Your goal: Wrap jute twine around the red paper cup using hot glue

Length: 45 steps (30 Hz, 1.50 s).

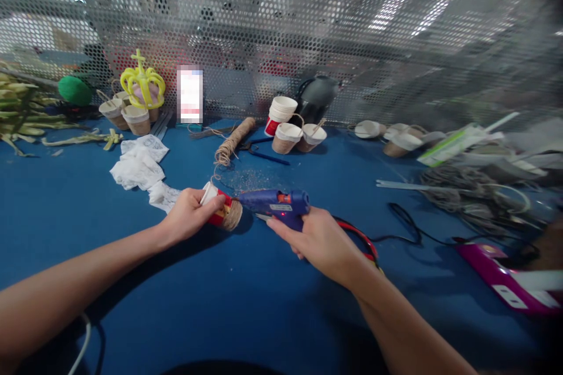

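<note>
My left hand [191,215] is closed round a small red and white paper cup [210,193], tilted on its side. Twine [232,217] is wound about the cup's lower end, and a strand runs from it toward a twine roll [235,137] behind. A blue glue gun [275,202] is gripped in my right hand [323,240], its nozzle pointing left at the cup wall; whether it touches cannot be made out. A red light shows on the gun's body. Under the gun a pointed metal tip sticks out beside my right fingers; its handle is hidden.
Behind are a stack of paper cups [282,110], twine-wrapped cups [288,137], dark pliers [264,152] and a lit phone [190,94]. Left lie crumpled white tissues [138,164] and a yellow crown [142,85]. A purple power strip [501,278] and cables are at right. Perforated metal panel [246,41] closes the back.
</note>
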Each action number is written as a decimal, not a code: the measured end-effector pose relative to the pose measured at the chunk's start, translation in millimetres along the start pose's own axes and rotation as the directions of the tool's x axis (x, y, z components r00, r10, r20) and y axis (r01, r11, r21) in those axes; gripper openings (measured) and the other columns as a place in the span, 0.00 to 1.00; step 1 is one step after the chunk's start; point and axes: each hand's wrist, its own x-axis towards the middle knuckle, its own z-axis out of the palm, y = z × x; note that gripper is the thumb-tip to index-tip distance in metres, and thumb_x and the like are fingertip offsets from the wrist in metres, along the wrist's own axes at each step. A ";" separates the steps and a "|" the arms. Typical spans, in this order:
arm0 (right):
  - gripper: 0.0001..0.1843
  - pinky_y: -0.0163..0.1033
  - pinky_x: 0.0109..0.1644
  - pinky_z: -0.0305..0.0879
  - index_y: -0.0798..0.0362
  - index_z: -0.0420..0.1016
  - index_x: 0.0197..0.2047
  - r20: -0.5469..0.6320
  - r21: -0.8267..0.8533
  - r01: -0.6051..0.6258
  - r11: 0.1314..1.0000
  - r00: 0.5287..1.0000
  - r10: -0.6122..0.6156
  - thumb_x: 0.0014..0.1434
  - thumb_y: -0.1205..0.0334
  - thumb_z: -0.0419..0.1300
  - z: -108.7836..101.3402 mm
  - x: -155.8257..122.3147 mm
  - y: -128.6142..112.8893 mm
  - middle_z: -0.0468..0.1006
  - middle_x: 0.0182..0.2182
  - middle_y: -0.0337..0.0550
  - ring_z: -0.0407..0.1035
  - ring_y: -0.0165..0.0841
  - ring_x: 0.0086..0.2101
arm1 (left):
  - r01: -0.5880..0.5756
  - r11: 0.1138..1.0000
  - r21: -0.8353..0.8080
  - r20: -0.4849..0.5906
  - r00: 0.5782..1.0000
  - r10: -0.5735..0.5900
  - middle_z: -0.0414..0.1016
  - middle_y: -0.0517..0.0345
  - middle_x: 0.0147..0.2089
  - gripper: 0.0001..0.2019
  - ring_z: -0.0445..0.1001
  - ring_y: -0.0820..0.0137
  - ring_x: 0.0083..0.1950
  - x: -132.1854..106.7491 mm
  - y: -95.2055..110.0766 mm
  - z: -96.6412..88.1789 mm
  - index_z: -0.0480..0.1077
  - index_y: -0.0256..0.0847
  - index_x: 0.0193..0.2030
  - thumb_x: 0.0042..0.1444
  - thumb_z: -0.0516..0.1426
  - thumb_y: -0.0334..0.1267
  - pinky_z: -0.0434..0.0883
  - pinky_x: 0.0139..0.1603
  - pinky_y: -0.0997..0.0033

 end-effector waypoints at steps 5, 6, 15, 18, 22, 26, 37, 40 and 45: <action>0.16 0.33 0.17 0.58 0.52 0.63 0.17 0.028 0.018 -0.065 0.998 0.998 0.065 0.53 0.55 0.54 0.7 1.3 -0.8 0.65 0.08 0.35 0.61 0.28 0.12 | 0.000 1.000 -0.002 0.003 1.000 0.000 0.56 0.65 0.15 0.20 0.51 0.79 0.18 -0.3 0.1 -0.1 0.63 0.35 0.17 0.49 0.51 0.49 0.51 0.18 0.78; 0.16 0.33 0.17 0.58 0.52 0.62 0.16 0.032 0.013 -0.070 0.997 0.997 0.070 0.52 0.55 0.54 0.9 1.7 -0.9 0.65 0.08 0.35 0.61 0.28 0.12 | 0.001 1.000 -0.001 0.005 1.000 -0.001 0.57 0.64 0.15 0.20 0.52 0.79 0.18 -0.5 0.3 -0.1 0.63 0.35 0.17 0.49 0.51 0.49 0.51 0.18 0.78; 0.11 0.32 0.17 0.60 0.53 0.64 0.24 0.014 0.169 -0.114 0.979 0.993 0.113 0.52 0.55 0.55 2.0 4.2 0.4 0.65 0.11 0.34 0.61 0.27 0.12 | 0.024 0.999 0.035 -0.002 1.000 -0.024 0.59 0.63 0.16 0.19 0.54 0.79 0.19 -1.7 4.1 -0.4 0.66 0.33 0.19 0.49 0.51 0.48 0.54 0.18 0.79; 0.11 0.33 0.20 0.63 0.54 0.63 0.31 -0.074 0.283 -0.076 0.956 0.992 0.101 0.51 0.55 0.56 -2.5 11.4 11.4 0.68 0.15 0.34 0.64 0.27 0.15 | 0.017 0.999 0.035 0.001 1.000 -0.017 0.58 0.64 0.16 0.19 0.53 0.79 0.19 -1.9 3.1 -0.5 0.65 0.34 0.18 0.50 0.50 0.48 0.53 0.18 0.79; 0.14 0.35 0.23 0.61 0.55 0.65 0.28 -0.276 0.127 -0.113 0.985 0.950 0.145 0.49 0.52 0.56 -13.6 30.7 32.8 0.72 0.20 0.41 0.67 0.31 0.21 | -0.002 0.999 0.036 -0.007 1.000 0.002 0.59 0.63 0.16 0.19 0.53 0.79 0.19 -1.2 0.3 -0.4 0.66 0.33 0.19 0.50 0.50 0.48 0.53 0.18 0.78; 0.17 0.34 0.20 0.58 0.54 0.63 0.23 -0.256 0.084 -0.230 0.970 0.935 0.244 0.52 0.48 0.52 -16.6 52.8 50.6 0.69 0.15 0.40 0.65 0.29 0.17 | -0.015 0.999 0.038 0.014 1.000 0.014 0.61 0.62 0.17 0.19 0.55 0.78 0.19 0.0 -1.5 -0.3 0.68 0.33 0.22 0.51 0.50 0.48 0.55 0.19 0.78; 0.21 0.36 0.24 0.54 0.52 0.60 0.14 -0.303 -0.072 -0.127 0.989 0.948 0.100 0.49 0.48 0.56 -14.4 85.5 61.0 0.67 0.16 0.45 0.67 0.35 0.25 | -0.028 0.999 0.040 0.000 1.000 0.028 0.63 0.61 0.17 0.19 0.56 0.77 0.20 -0.7 -0.5 -0.3 0.68 0.33 0.21 0.51 0.50 0.47 0.54 0.19 0.78; 0.17 0.40 0.30 0.59 0.52 0.64 0.17 -0.300 -0.108 -0.041 0.993 0.954 0.007 0.49 0.52 0.58 -11.2 82.2 39.1 0.70 0.23 0.48 0.67 0.41 0.33 | -0.052 0.998 0.045 -0.005 0.999 0.052 0.65 0.60 0.17 0.19 0.59 0.76 0.19 -3.1 2.0 0.1 0.69 0.33 0.21 0.50 0.51 0.47 0.55 0.19 0.78; 0.20 0.36 0.39 0.63 0.52 0.73 0.30 0.093 0.156 0.245 0.957 0.961 -0.261 0.59 0.51 0.46 14.9 63.6 -12.8 0.76 0.31 0.42 0.69 0.32 0.35 | -0.137 0.984 0.117 0.029 0.990 0.135 0.57 0.63 0.14 0.20 0.53 0.78 0.17 -9.9 6.0 3.1 0.62 0.35 0.14 0.51 0.50 0.47 0.50 0.17 0.77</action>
